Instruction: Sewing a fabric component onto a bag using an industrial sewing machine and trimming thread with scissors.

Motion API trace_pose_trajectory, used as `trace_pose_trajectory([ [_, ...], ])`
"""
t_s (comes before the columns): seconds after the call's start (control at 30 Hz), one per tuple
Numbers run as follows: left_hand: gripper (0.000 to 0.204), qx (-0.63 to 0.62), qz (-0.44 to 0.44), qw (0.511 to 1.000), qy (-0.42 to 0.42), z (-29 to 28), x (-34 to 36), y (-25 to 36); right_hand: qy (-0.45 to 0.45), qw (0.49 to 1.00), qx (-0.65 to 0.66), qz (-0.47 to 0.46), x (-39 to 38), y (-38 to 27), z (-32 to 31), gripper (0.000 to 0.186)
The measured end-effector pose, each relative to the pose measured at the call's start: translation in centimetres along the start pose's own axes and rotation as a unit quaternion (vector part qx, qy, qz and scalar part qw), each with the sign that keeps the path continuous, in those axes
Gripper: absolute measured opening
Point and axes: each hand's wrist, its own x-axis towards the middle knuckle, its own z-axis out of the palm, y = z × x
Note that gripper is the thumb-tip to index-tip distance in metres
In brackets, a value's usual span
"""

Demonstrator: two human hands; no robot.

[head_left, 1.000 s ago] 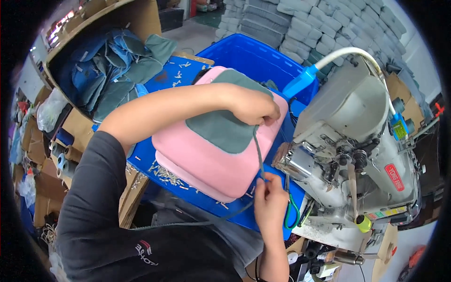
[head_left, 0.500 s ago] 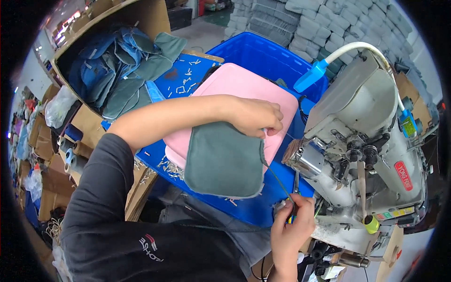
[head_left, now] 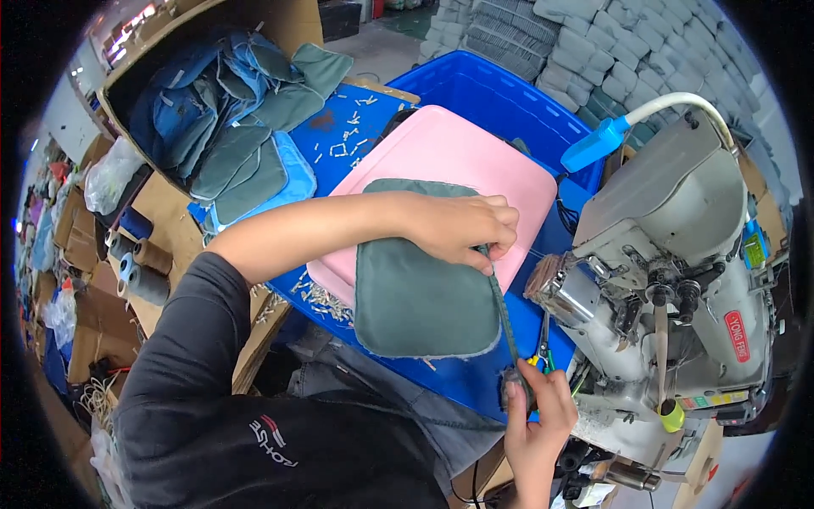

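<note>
My left hand (head_left: 471, 229) lies over a grey-green fabric pad (head_left: 424, 310), its fingers pinched at the pad's upper right edge, where a narrow grey-green strip (head_left: 505, 318) runs. The pad rests on a pink board (head_left: 492, 157) with rounded corners. My right hand (head_left: 543, 416) is at the strip's lower end by the blue table's right front, fingers curled on it; a small dark item behind the fingers is unclear. Green-handled scissors (head_left: 547, 356) lie just beyond that hand.
A grey sewing machine (head_left: 721, 280) with a blue-headed lamp (head_left: 593, 144) stands right. Behind sits a blue bin (head_left: 483, 85), beyond it stacked grey bundles (head_left: 585, 51). A cardboard box (head_left: 288, 17) of fabric pieces is at upper left, above thread cones (head_left: 148, 284). Scraps litter the blue table (head_left: 331, 110).
The pad has shifted toward me, baring more of the pink board's far part. My left hand has moved down with it, and my right hand moved right and down along the strip.
</note>
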Motion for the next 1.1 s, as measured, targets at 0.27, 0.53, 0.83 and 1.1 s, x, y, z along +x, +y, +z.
trace_pose_trajectory([
  [0.27, 0.024, -0.167, -0.013, 0.984, -0.062, -3.9, 2.3, 4.1, -0.064, 0.933, 0.324, 0.147, 2.4, -0.2, -0.1, 0.046],
  [0.53, 0.020, -0.176, 0.028, 0.976, -0.125, -4.8, 4.0, 5.1, -0.114, 0.902, 0.347, 0.232, 6.3, 0.0, 0.6, 0.015],
  [0.83, 0.014, -0.165, -0.016, 0.975, -0.147, -4.6, 5.2, 2.4, -0.123, 0.895, 0.339, 0.262, 6.9, 0.9, 0.7, 0.016],
  [1.1, 0.024, -0.150, -0.020, 0.979, -0.139, -2.8, 7.5, -0.3, -0.083, 0.847, 0.439, 0.286, 6.1, 2.9, 1.8, 0.017],
])
